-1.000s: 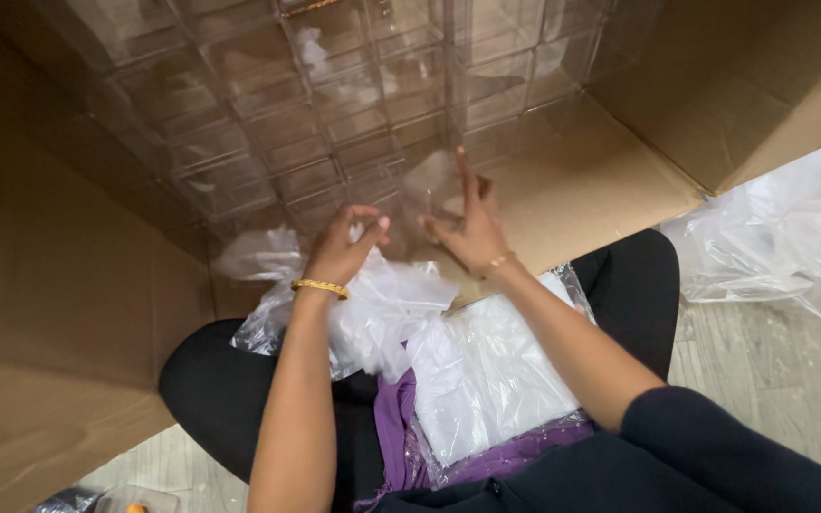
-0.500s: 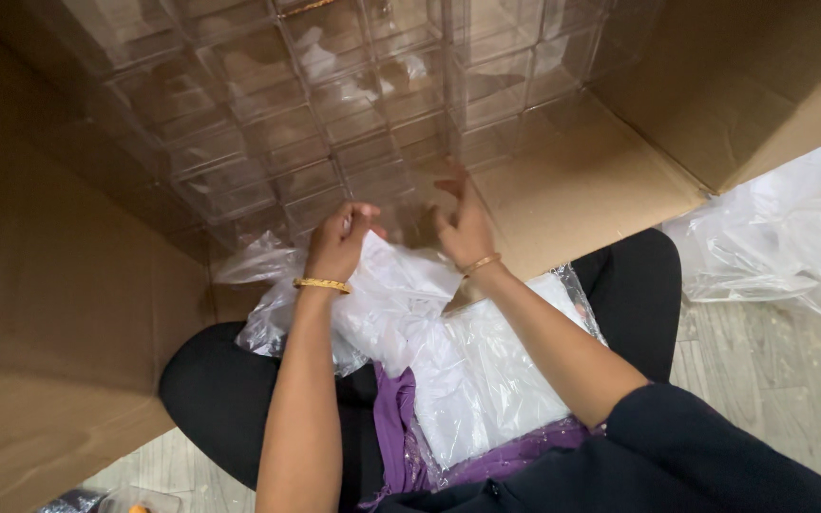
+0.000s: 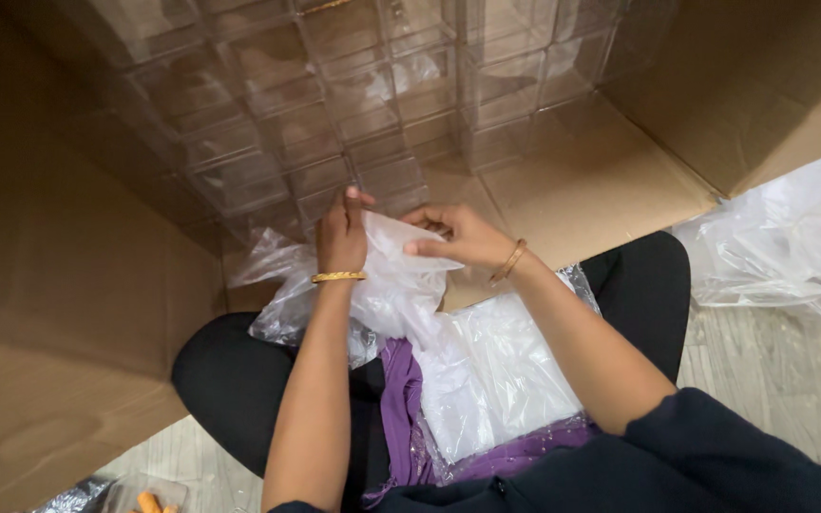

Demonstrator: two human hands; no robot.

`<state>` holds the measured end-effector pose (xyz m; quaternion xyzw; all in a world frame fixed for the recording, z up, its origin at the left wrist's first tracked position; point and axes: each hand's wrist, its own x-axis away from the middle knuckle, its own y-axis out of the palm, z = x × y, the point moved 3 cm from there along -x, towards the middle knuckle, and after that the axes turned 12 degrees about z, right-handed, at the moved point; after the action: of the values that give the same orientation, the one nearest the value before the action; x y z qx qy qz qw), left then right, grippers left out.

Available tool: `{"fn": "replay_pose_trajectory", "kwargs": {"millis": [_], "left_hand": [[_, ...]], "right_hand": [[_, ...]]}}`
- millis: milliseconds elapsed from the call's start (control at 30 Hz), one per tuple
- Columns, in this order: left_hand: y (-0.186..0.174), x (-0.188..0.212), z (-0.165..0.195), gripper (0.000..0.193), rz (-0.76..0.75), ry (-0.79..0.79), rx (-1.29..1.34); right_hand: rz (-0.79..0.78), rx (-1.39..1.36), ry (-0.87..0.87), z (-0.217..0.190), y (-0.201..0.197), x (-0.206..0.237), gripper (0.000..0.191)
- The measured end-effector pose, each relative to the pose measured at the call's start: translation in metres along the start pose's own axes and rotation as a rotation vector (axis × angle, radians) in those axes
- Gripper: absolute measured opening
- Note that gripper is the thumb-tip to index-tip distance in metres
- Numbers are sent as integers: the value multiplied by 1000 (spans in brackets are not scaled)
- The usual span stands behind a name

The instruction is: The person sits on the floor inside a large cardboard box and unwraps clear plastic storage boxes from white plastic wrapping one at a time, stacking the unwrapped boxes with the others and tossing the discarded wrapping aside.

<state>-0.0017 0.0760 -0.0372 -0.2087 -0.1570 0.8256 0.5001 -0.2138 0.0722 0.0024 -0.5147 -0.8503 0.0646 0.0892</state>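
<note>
Both hands [image 3: 401, 237] grip a crinkled, translucent white plastic bag [image 3: 387, 285].

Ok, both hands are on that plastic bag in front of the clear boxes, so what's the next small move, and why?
Probably spread the bag's mouth: the left hand and right hand both pinch its upper edge, and it looks crumpled and limp, with stacked clear boxes just beyond.
</note>
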Motion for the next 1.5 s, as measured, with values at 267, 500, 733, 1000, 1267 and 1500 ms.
{"fn": "replay_pose_trajectory", "kwargs": {"millis": [267,500,733,1000,1267,1500], "left_hand": [[6,8,4,29,-264,-50,479],[7,17,10,19,-249,-84,500],[11,32,17,17,-336,-132,529],[4,36,19,18,-330,-225,675],[9,42,16,33,-543,-454,764],[-3,29,-15,26,-333,-698,949]], "right_hand": [[303,71,46,32,-1,-4,24],[376,-4,59,34,-5,10,20],[427,88,36,33,-8,21,23],[488,-14,-13,19,-15,35,23],[445,-617,188,34,-14,36,20],[323,-1206,182,29,-29,55,14]]}}
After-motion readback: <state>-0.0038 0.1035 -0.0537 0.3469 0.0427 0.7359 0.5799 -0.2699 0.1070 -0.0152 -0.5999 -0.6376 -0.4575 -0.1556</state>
